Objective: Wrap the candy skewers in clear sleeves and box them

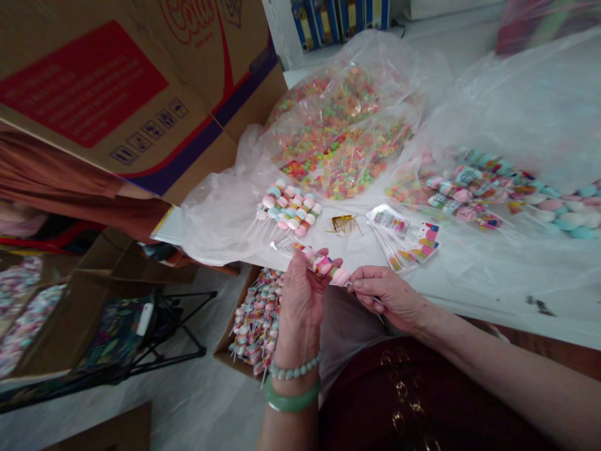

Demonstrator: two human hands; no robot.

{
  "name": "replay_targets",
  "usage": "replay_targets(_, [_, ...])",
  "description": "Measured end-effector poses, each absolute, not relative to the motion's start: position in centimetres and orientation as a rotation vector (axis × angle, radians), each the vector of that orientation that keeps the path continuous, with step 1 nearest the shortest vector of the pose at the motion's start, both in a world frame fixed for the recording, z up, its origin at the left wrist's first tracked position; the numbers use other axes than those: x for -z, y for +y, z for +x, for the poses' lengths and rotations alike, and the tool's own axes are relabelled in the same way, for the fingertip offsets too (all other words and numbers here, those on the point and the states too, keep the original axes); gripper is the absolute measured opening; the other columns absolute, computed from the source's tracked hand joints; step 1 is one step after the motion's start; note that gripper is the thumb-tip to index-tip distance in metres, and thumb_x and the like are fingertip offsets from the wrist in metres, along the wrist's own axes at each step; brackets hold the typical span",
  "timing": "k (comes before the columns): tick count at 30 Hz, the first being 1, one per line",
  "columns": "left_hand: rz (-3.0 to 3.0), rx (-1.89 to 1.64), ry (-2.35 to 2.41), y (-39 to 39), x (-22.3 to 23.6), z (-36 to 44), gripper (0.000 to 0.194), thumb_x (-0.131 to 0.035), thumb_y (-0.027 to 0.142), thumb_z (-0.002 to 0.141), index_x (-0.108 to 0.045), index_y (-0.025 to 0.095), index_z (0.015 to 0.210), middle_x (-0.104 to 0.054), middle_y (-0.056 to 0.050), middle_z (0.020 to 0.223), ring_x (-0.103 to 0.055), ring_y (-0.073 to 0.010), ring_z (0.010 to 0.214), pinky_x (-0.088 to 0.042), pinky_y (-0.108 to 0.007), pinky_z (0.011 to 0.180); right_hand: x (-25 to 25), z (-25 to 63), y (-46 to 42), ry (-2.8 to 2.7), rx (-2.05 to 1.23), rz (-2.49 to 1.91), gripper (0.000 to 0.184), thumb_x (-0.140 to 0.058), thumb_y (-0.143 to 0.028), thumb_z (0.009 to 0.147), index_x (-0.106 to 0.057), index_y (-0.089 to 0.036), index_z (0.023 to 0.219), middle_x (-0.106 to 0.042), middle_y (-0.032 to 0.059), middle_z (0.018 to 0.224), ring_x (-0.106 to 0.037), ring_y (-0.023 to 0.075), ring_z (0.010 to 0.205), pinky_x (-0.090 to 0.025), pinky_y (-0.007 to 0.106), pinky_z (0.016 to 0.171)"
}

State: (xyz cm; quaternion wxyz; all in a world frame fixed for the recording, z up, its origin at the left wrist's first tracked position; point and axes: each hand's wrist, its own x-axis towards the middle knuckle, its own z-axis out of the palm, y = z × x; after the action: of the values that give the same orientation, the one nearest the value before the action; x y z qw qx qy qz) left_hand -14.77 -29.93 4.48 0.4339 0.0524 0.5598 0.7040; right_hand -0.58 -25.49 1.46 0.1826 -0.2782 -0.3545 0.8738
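Well off to the left of both hands, an open carton held packed marshmallow sweets, with a folding chair beside it. Nearer, a large printed cardboard box stood ahead and to the left of the left hand, partly in front of another person's rust-coloured clothing. Just left of the left hand and lower than the surface, an open box was full of wrapped sticks. Ahead of the left hand lay a bundle of marshmallow skewers, and a silvery wrapper showed just past its fingers. The left hand, palm up and half closed, cradled the marshmallow stick between thumb and curled fingers. That stick lay across the gap to the right hand, whose thumb and fingers were pinched shut on its thin end. Gold ties lay scattered ahead of the hands, between them, and farther out rested a clear bag of colourful rings. Just beyond the right hand were fanned printed wrappers; farther right of it sat wrapped skewers, then loose pastel marshmallows by clear plastic.
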Motion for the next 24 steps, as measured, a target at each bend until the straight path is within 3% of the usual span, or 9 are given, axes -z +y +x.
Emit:
replay_targets(3, [0.248, -1.928, 1.596, -30.3, -4.1, -13.9, 0.035, -0.064, 0.048, 0.077, -0.052, 0.018, 0.091, -0.063, -0.002, 0.081, -0.066, -0.0152, 0.064, -0.055, -0.028, 0.060, -1.7, -0.6, -25.4, -1.017, -2.379, -0.827, 0.019, -0.066, -0.032, 0.072, -0.061, -0.014, 0.073, -0.045, -0.0068, 0.046, -0.029, 0.0034, 0.038, -0.015, 0.018, 0.038])
replay_targets(8, [0.557, -1.946, 1.896, -31.0, -3.7, -12.6, 0.031, -0.078, 0.027, 0.064, -0.056, 0.018, 0.085, -0.059, 0.003, 0.071, -0.061, -0.0109, 0.055, -0.050, -0.022, 0.055, -1.6, -0.6, -25.1, -1.027, -2.341, -0.861, 0.021, -0.066, -0.035, 0.071, -0.061, -0.015, 0.075, -0.045, -0.0066, 0.047, -0.029, 0.0044, 0.040, -0.016, 0.019, 0.038])
replay_targets(19, [0.734, -1.758, 2.121, -31.2, -3.4, -12.4, 0.004, -0.070, 0.023, 0.074, -0.068, 0.020, 0.076, -0.062, 0.002, 0.067, -0.055, -0.0111, 0.060, -0.042, -0.019, 0.058, -1.7, -0.5, -25.3, -1.068, -2.342, -0.842, 0.021, -0.063, -0.033, 0.073, -0.064, -0.014, 0.080, -0.045, -0.0059, 0.048, -0.032, 0.0056, 0.041, -0.017, 0.019, 0.039])
replay_targets(24, [0.736, -1.683, 2.258, -31.6, -3.5, -12.2, 0.007, -0.071, 0.017, 0.073, -0.066, 0.022, 0.070, -0.060, 0.002, 0.067, -0.054, -0.0123, 0.066, -0.038, -0.018, 0.059, -1.5, -0.7, -25.5, -1.181, -2.245, -0.954, 0.013, -0.061, -0.029, 0.073, -0.061, -0.016, 0.072, -0.044, -0.0065, 0.048, -0.033, 0.0061, 0.043, -0.020, 0.020, 0.041])
